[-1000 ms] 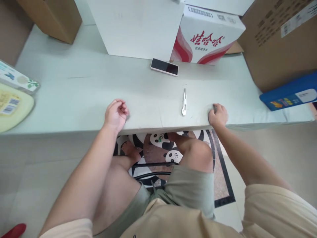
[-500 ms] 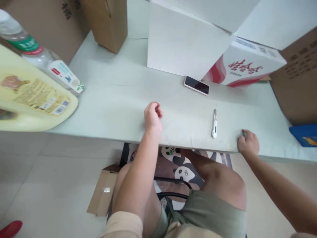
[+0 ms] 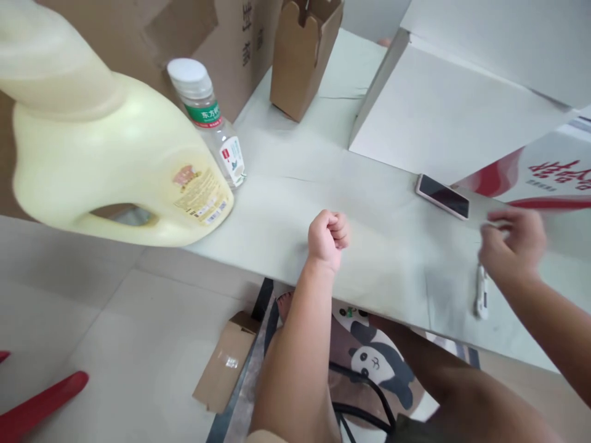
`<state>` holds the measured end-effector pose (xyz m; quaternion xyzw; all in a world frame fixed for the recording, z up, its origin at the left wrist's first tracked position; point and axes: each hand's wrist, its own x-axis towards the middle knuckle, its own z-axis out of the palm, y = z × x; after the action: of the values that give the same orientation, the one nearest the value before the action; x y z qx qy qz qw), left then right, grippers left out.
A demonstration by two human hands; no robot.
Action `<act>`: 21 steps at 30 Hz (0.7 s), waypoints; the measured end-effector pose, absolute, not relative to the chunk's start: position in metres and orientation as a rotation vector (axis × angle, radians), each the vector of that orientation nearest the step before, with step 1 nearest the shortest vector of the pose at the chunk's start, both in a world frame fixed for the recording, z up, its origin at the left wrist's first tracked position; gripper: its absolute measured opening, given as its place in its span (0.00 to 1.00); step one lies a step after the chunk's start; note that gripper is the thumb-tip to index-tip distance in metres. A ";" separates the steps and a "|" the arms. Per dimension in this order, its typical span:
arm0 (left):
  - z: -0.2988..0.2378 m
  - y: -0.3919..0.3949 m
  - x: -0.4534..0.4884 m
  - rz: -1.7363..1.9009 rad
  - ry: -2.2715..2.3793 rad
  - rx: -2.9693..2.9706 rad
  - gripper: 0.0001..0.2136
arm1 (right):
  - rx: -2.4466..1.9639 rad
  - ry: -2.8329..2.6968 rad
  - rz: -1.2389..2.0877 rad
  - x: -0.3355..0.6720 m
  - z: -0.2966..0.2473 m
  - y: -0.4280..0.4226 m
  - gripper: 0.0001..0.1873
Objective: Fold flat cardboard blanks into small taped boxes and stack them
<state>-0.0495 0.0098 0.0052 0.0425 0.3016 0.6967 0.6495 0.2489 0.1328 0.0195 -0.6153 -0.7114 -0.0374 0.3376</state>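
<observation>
My left hand [image 3: 329, 237] rests in a closed fist on the pale green tabletop [image 3: 295, 203], with nothing showing between its fingers. Over the right part of the table is my right hand [image 3: 514, 243], its bent fingers smeared by motion; whether it holds anything cannot be made out. Just below that hand lies a white utility knife [image 3: 482, 295], its upper end partly hidden by the hand. A phone [image 3: 443, 197] with a dark screen lies face up to the left of and beyond my right hand.
At the left stand a large pale yellow jug [image 3: 115, 160] and a clear bottle [image 3: 207, 117] with a white cap. Behind are a small brown carton [image 3: 300, 67], a large white box [image 3: 452, 104] and a red-and-white box [image 3: 545, 172]. A cardboard box [image 3: 226, 363] sits on the floor.
The view has swung left, so the table's things appear farther right. My right hand has moved from the table's front edge up beside the knife. My left hand stays on the table, more tightly fisted.
</observation>
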 end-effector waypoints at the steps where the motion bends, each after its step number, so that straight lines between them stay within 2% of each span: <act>1: 0.003 0.011 -0.051 1.584 0.689 0.080 0.16 | -1.435 -1.996 -0.099 0.212 0.024 0.147 0.08; 3: 0.001 0.012 -0.049 1.588 0.688 0.071 0.16 | -1.196 -2.251 -0.061 0.137 0.033 0.177 0.10; 6: 0.000 0.016 -0.045 1.590 0.664 0.124 0.18 | -1.012 -2.529 -0.012 0.029 0.056 0.219 0.25; 8: 0.000 0.018 -0.045 1.596 0.662 0.142 0.19 | -0.960 -2.670 -0.018 -0.031 0.075 0.241 0.29; 11: -0.002 0.019 -0.046 1.649 0.653 0.130 0.19 | -1.010 -2.681 -0.026 -0.099 0.102 0.259 0.29; 14: -0.002 0.016 -0.048 1.684 0.626 0.164 0.18 | -1.128 -2.681 0.046 -0.135 0.118 0.266 0.23; 17: 0.000 0.010 -0.050 1.679 0.637 0.199 0.18 | -1.224 -2.693 0.062 -0.144 0.121 0.268 0.19; 21: 0.002 0.005 -0.053 1.679 0.646 0.212 0.18 | -1.161 -2.659 -0.039 -0.131 0.111 0.258 0.19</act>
<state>-0.0532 0.0049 0.0025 0.0923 0.2805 0.7294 0.6170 -0.1305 0.2581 0.1111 -0.3972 -0.9098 -0.0135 0.1200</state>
